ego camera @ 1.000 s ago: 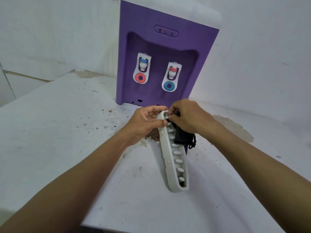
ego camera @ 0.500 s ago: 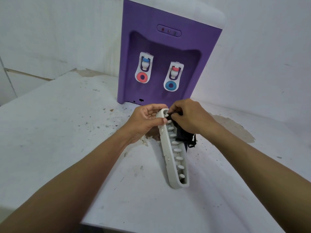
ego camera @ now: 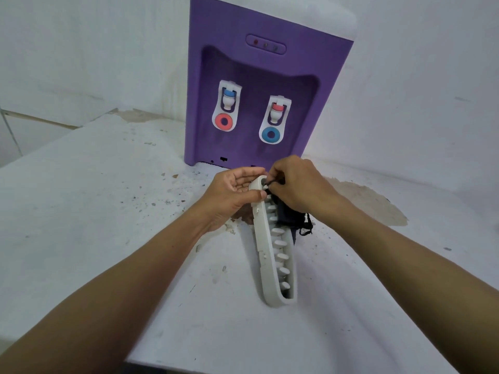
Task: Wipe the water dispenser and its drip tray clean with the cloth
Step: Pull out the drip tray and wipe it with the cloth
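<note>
1. Gripped the far end of the drip tray [ego camera: 263,238] in the left hand [ego camera: 232,195], fingers and thumb curled round its rim.
2. Stood the tray on its long edge on the surface [ego camera: 108,211], just in front of the water dispenser [ego camera: 270,76], near end pointing toward the camera.
3. Pinched the dark cloth [ego camera: 293,221] in the right hand [ego camera: 297,190], fingertips worked into the slots at the tray's far end; left the rest of the cloth hanging beside the tray's middle.
4. Judged the task partway done: tray off the dispenser and being wiped at one end, nearer slots probably not yet reached, refitting to follow. Could not tell whether the purple front had been wiped.
5. Noted open, fleck-speckled surface to the left of the arms, the surface's front edge near the tray's lower end, a brown stain [ego camera: 372,203] to the right, and walls close behind and beside the dispenser.
</note>
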